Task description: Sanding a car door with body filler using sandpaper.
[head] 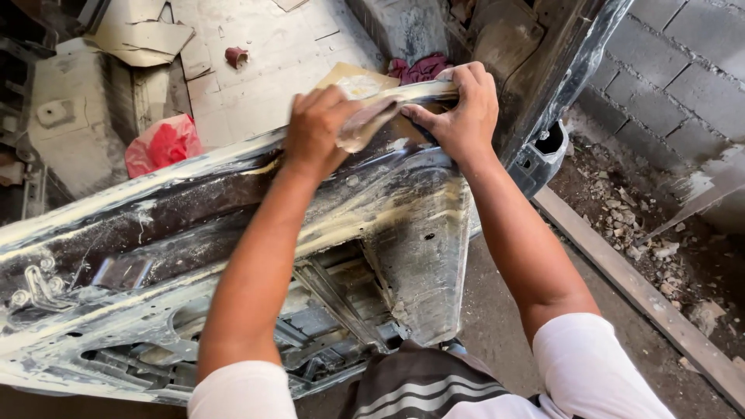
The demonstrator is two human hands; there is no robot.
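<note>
Both hands are up on the far edge of the car door (233,256): the left hand (317,128) is curled over the rim, fingers folded down and pressing a worn sheet of sandpaper (365,124) against the metal, while the right hand (459,109) clamps the same edge just to the right, thumb reaching across to touch the sheet. The door panel lies tilted across the near left of the scene, stripped and scuffed (pale filler smeared all over it), with its inner frame and openings showing near the person's knees. Beyond it, far left, a red plastic bag (161,143) sits on the floor beside flat cardboard sheets (264,54). A crumpled maroon rag (423,68) lies just past the hands. To the right, a grey block wall (683,70) rises over rubble (636,225).
</note>
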